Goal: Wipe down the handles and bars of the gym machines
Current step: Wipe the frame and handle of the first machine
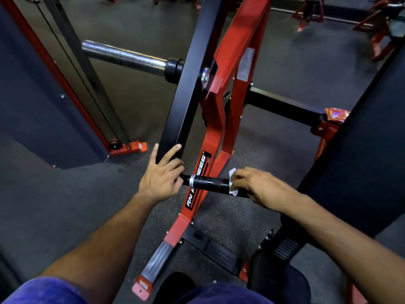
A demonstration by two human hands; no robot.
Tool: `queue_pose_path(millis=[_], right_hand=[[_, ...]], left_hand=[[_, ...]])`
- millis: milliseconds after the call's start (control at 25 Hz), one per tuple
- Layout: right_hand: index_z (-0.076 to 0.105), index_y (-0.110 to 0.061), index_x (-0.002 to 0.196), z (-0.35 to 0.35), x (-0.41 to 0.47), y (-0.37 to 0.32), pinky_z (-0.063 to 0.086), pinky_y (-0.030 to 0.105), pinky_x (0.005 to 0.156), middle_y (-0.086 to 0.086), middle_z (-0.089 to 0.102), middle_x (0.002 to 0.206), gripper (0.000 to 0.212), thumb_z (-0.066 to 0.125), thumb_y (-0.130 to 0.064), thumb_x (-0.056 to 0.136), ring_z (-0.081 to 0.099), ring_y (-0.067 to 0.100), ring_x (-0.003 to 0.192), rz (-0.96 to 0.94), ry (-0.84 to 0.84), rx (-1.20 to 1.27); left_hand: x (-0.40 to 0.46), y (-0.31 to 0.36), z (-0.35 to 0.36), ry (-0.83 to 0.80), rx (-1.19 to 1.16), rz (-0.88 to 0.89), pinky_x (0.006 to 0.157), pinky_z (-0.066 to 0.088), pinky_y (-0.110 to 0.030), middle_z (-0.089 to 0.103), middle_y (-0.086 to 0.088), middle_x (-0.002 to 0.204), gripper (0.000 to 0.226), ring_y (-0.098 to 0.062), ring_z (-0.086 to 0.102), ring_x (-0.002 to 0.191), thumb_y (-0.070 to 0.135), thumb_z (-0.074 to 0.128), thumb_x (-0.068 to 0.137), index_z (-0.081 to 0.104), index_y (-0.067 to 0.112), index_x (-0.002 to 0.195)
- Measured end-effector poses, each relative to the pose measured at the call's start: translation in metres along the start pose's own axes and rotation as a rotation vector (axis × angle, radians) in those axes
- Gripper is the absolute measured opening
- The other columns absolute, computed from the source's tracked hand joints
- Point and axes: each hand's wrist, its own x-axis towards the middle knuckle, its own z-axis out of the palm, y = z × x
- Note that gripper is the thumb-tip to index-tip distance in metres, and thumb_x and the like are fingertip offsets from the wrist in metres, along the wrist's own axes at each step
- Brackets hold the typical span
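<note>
Mid-wipe of one black handle (210, 183), lying centre-frame and running from 9 to 3 o'clock off the black lever arm (186, 102). Right hand (260, 187) curled round the handle's 3 o'clock end, gripping one white wipe (232, 183) against it. Left hand (162, 174) at 9 o'clock, fingers curled on the lever arm's lower end, steadying it. Next move, probably: wipe drawn toward the silver band (192, 180). Also counted: one chrome weight sleeve (122, 55) at 11 o'clock; one red frame (228, 106).
</note>
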Motion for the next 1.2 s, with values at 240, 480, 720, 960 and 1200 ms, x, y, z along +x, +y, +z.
queue_pose_path(millis=[240,480,720,960,1200], right_hand=[[0.063,-0.023,0.094,0.014,0.047,-0.027,0.042,0.029,0.069,-0.006,0.057,0.097,0.009,0.060,-0.014,0.094,0.048,0.013,0.090,-0.051,0.050,0.095],[0.069,-0.015,0.105,0.039,0.090,-0.036,0.052,0.042,0.081,0.004,0.062,0.106,0.014,0.060,-0.010,0.095,0.060,0.026,0.100,-0.079,0.073,0.114],[0.069,-0.013,0.099,0.036,0.108,-0.025,0.048,0.043,0.085,0.005,0.064,0.096,0.011,0.059,-0.011,0.095,0.062,0.025,0.092,-0.026,0.012,0.273],[0.069,-0.019,0.097,0.014,0.088,-0.006,0.046,0.028,0.082,-0.003,0.061,0.095,0.009,0.061,-0.016,0.097,0.060,0.015,0.090,-0.076,-0.078,0.213],[0.075,-0.024,0.101,-0.028,0.021,0.026,0.037,0.006,0.070,-0.016,0.065,0.094,0.011,0.066,-0.021,0.097,0.055,-0.003,0.079,0.065,-0.133,0.195]], left_hand=[[0.000,0.000,0.001,-0.005,0.004,0.004,0.120,0.011,-0.071,0.067,0.005,0.109,0.024,-0.021,0.023,0.156,0.028,0.060,0.082,0.075,0.017,0.097],[0.000,0.001,0.001,-0.023,0.020,0.005,0.119,0.013,-0.072,0.067,0.005,0.108,0.027,-0.021,0.021,0.157,0.029,0.058,0.083,0.075,0.017,0.099],[-0.001,0.000,0.001,-0.034,0.046,0.015,0.119,0.012,-0.072,0.065,0.003,0.110,0.027,-0.022,0.018,0.157,0.029,0.057,0.083,0.074,0.017,0.100],[0.000,0.005,-0.004,-0.082,0.090,-0.016,0.120,0.011,-0.070,0.064,0.006,0.110,0.025,-0.021,0.016,0.158,0.023,0.060,0.082,0.072,0.020,0.104],[0.002,0.009,-0.005,-0.102,0.085,-0.066,0.120,0.009,-0.071,0.064,0.004,0.113,0.029,-0.023,0.016,0.158,0.014,0.074,0.076,0.072,0.020,0.104]])
